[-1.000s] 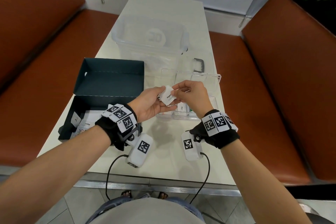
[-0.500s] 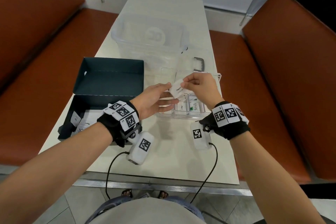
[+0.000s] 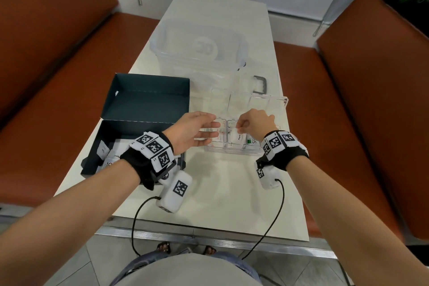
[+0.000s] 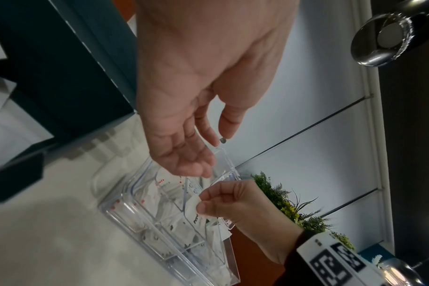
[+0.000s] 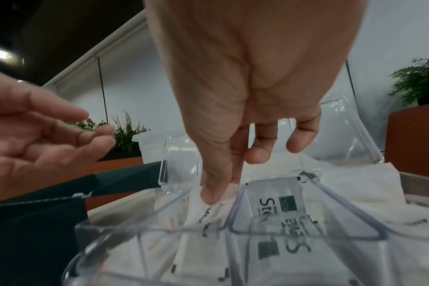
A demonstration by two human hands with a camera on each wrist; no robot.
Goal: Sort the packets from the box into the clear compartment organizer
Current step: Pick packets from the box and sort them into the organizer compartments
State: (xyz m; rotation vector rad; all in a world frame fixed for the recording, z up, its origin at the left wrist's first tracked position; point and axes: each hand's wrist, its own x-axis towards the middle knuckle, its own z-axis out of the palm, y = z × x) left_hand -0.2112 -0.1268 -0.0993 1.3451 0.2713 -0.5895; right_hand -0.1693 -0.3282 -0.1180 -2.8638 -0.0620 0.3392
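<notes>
Since a second ago your two hands have parted: the white packet (image 3: 238, 138) that both held in front of the organizer (image 3: 271, 102) is now carried by your right hand (image 3: 254, 124) alone and has come down into the organizer. Your left hand (image 3: 193, 131) has let go and drawn back toward the organizer's left edge.

Your right hand pinches the packet's upper edge between thumb and forefinger, the other fingers loosely curled above it. The packet hangs below those fingertips, its lower part already inside the middle compartment of the organizer's near row, on top of other white packets lying there. In the compartment just right of it lies a packet with a green square (image 5: 288, 202) and dark lettering, and the compartment to the left holds packets with red print (image 4: 159, 181).

Your left hand is open, palm turned toward the organizer, fingers relaxed and spread, holding nothing; its fingertips hover over the organizer's left compartments, close to the clear rim, and stand apart from the packet.

Left of the organizer sits the dark box (image 3: 130, 132), lid flipped back, with several white packets still in its tray. Beyond the organizer stands a larger clear container (image 3: 199, 46) on the same white table (image 3: 216, 193).
</notes>
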